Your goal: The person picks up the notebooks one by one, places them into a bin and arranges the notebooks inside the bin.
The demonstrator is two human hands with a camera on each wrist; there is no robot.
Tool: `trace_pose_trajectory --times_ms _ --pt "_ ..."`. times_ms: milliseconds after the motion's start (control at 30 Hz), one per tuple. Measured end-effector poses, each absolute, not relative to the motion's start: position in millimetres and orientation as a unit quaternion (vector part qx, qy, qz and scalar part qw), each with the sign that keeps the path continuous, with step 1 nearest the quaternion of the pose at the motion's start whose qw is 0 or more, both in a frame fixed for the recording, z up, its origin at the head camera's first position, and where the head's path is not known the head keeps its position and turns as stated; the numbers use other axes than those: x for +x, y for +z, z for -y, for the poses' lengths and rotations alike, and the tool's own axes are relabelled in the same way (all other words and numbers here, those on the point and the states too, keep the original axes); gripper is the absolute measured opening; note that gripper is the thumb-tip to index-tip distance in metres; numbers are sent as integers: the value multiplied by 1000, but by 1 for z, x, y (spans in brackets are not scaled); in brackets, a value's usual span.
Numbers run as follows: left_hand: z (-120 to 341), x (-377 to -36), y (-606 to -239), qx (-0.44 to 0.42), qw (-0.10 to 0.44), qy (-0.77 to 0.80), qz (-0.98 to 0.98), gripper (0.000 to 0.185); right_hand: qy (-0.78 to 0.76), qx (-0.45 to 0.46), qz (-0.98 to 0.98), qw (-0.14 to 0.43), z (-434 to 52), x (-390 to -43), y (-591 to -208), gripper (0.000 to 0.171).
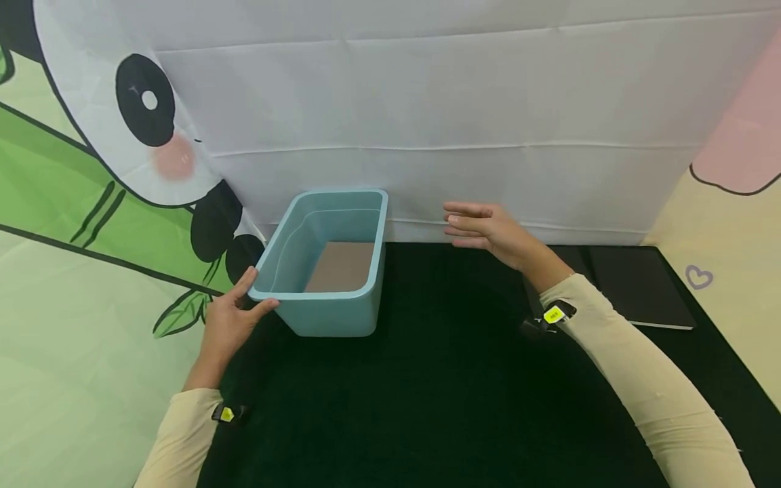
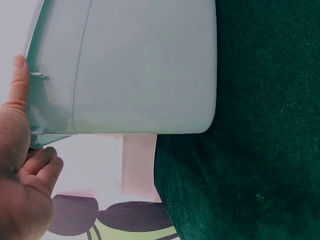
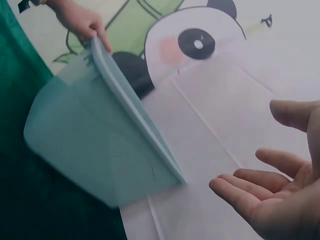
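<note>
While left hand [image 1: 228,322] grips the bin [image 1: 323,308], right hand [image 1: 488,229] hovers open-fingered

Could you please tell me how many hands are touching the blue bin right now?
1. The left hand grips the blue bin at its near-left rim corner; the right hand hovers open beside it, apart.

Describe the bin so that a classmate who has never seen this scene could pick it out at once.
On the dark green mat, against the white panda backdrop, stands a light blue bin. The left hand grips its near left corner. It is the only open container, with a brown sheet on its floor, unlike the flat black tablet at right.
</note>
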State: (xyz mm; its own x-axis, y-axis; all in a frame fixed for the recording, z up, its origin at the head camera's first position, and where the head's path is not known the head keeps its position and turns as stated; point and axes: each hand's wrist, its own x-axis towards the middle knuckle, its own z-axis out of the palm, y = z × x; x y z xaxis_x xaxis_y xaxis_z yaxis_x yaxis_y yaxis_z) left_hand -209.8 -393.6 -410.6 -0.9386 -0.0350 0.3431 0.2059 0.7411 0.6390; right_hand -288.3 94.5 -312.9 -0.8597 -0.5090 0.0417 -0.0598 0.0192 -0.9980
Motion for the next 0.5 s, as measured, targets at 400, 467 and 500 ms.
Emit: trace_pose_trajectory --times_ms 400,467,500 --pt "393 -207 -408 -30 147 -367 918 82 -633 -198 -740 113 -194 -268 -346 59" --pt "392 -208 -409 -28 144 -368 918 83 -632 -194 -743 99 -212 -264 -352 56" --pt "392 -208 -409 -26 142 -368 918 83 -633 -192 -744 92 -221 -261 -355 54"
